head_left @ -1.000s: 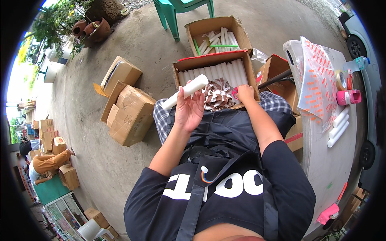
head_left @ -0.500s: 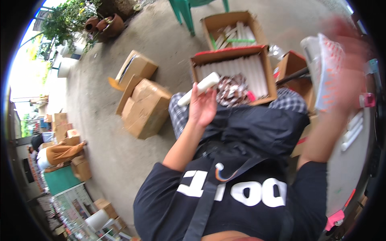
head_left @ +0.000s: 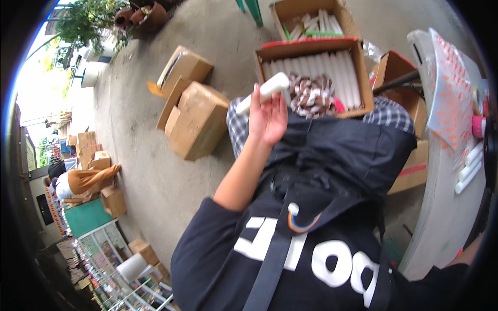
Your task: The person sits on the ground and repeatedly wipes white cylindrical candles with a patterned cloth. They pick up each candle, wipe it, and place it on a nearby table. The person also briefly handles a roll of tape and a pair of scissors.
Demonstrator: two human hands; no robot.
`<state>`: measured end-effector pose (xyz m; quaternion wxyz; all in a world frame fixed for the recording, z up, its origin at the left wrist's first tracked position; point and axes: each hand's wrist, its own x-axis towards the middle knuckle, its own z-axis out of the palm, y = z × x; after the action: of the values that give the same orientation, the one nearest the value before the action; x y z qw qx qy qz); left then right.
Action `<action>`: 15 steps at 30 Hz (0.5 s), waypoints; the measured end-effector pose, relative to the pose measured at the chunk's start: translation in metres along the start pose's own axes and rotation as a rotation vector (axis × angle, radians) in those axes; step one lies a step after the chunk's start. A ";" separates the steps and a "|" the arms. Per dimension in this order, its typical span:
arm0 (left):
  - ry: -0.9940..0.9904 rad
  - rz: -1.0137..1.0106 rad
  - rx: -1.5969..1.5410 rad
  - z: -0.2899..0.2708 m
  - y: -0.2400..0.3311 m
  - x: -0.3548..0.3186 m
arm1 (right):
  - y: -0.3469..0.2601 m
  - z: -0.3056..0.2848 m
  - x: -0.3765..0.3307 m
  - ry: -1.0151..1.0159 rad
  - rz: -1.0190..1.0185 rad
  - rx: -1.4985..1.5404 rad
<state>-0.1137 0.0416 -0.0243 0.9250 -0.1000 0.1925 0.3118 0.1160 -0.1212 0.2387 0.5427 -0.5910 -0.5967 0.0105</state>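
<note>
My left hand point(head_left: 267, 120) is raised over my lap, palm up, with its fingers round a thick white candle point(head_left: 276, 85). The candle lies slantwise across the hand. Just beyond is an open cardboard box point(head_left: 365, 78) on my lap, lined with a row of long white candles point(head_left: 332, 67). A crumpled brown-and-white cloth point(head_left: 313, 97) lies in its near left part, with a small pink thing point(head_left: 339, 105) beside it. My right hand is out of sight; only a piece of that arm shows at the lower right edge.
A grey table point(head_left: 441, 207) on the right bears a clear plastic bag with orange print point(head_left: 450, 88) and several white candles point(head_left: 468, 171). Another open box point(head_left: 277, 11) stands farther off. Closed cartons point(head_left: 197, 122) sit on the floor at left. A person bends over boxes far left.
My right hand, blurred over the plastic bag before, has swung down and out of view at the right. My left hand still holds the candle. The view has turned slightly.
</note>
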 end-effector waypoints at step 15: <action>0.028 -0.082 0.051 0.007 -0.019 0.011 | -0.007 -0.006 -0.029 0.299 -0.241 0.032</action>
<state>-0.0920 0.0344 -0.0215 0.9365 -0.0887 0.2091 0.2672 0.1072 -0.1478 0.2272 0.6317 -0.5017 -0.5758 -0.1331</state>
